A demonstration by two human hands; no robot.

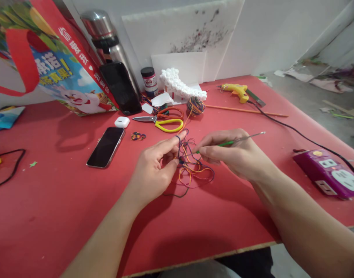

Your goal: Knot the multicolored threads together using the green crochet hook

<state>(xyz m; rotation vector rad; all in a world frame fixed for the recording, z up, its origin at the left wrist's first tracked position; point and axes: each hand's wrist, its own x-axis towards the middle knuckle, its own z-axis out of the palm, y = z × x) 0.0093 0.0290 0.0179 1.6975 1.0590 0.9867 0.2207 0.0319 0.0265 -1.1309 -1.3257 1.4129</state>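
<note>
My right hand (pixel 227 150) pinches a crochet hook (pixel 226 143) by its green grip. One metal end of the hook sticks out past the hand to the right; the other points left at a small dark piece of crochet (pixel 181 159). That piece sits between the thumb and fingers of my left hand (pixel 156 162), and a strand runs over the left forefinger. Loose multicoloured yarn (pixel 191 173) lies in loops beneath and between both hands. From a ball of yarn (pixel 195 106) behind them, an orange strand leads down to the left hand.
Scissors (pixel 169 124), a small yarn scrap (pixel 138 136), a phone (pixel 105 147) and a white earbud case (pixel 122 122) lie to the left. A yellow glue gun (pixel 236 92) with its black cord, an orange stick (pixel 249 110) and a purple power socket (pixel 329 173) occupy the right side.
</note>
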